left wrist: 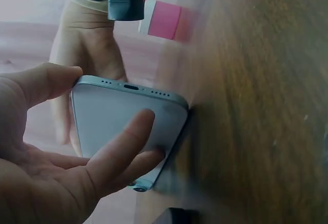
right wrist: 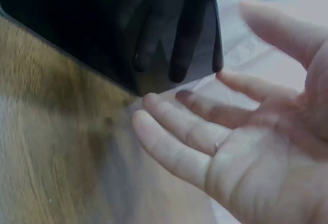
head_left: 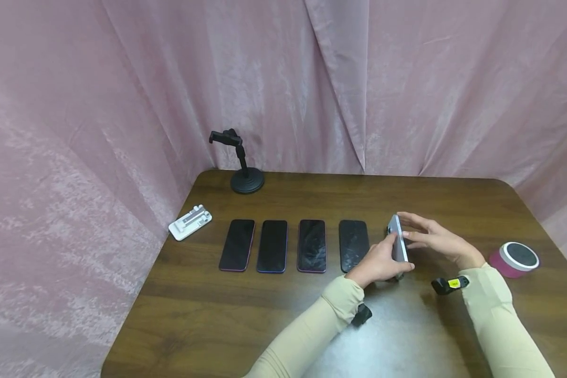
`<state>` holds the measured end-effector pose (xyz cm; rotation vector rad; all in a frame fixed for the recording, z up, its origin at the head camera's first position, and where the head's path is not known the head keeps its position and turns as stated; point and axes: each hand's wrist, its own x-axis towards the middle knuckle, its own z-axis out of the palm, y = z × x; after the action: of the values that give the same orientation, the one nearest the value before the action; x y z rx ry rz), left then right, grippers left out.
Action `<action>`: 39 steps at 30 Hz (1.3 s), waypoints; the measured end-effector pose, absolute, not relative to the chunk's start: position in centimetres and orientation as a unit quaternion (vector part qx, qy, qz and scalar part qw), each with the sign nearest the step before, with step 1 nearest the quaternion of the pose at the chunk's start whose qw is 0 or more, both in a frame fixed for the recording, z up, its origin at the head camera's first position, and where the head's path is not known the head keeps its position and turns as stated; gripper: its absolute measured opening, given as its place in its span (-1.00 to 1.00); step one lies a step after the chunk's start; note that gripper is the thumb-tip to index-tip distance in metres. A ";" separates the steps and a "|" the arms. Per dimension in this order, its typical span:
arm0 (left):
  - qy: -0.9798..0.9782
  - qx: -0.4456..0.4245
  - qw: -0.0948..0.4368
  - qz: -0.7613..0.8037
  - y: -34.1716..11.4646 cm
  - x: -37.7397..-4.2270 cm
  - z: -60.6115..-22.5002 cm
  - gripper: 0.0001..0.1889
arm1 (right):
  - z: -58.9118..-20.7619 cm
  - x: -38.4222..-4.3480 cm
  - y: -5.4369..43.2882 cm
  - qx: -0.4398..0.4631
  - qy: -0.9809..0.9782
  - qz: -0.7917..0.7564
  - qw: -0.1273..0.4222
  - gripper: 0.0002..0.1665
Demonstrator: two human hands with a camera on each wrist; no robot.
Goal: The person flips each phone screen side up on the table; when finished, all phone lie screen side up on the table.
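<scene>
A light-coloured smartphone (head_left: 399,245) stands tipped up on its long edge at the right end of a row of phones. My left hand (head_left: 380,261) grips it, with the thumb on its upper edge and fingers on its pale back (left wrist: 107,111). The charging-port end faces the left wrist camera. My right hand (head_left: 437,239) is on the screen side, fingers spread and loosely extended, fingertips (right wrist: 146,124) close by the phone's corner. The dark screen (right wrist: 77,29) reflects those fingers in the right wrist view.
Dark phones lie face up leftward: one (head_left: 353,244) beside my left hand, then another (head_left: 312,245), a third (head_left: 272,245) and the leftmost (head_left: 237,244). A white folding stand (head_left: 190,222) and black phone holder (head_left: 247,180) stand farther left. A pink-and-white cylinder (head_left: 514,259) sits right.
</scene>
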<state>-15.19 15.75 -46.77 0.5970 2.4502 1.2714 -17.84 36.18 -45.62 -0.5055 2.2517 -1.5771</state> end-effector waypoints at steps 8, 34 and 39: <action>0.869 0.221 0.146 0.418 15.7 -15.1 -46.6 -0.23 | -47.2 -18.3 37.1 -0.185 0.764 -0.579 0.217 -0.17; 0.843 0.200 0.141 0.480 15.7 -15.2 -47.1 -0.51 | -46.4 -18.0 35.0 -0.111 0.810 -0.550 0.172 -0.18; 0.838 0.178 0.154 0.492 15.9 -15.0 -47.0 -0.53 | -46.6 -17.9 34.9 -0.086 0.826 -0.528 0.178 -0.12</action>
<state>-15.04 15.85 -46.95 0.5115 2.4012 1.4112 -17.95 34.93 -46.59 -0.2435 2.3363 -1.4941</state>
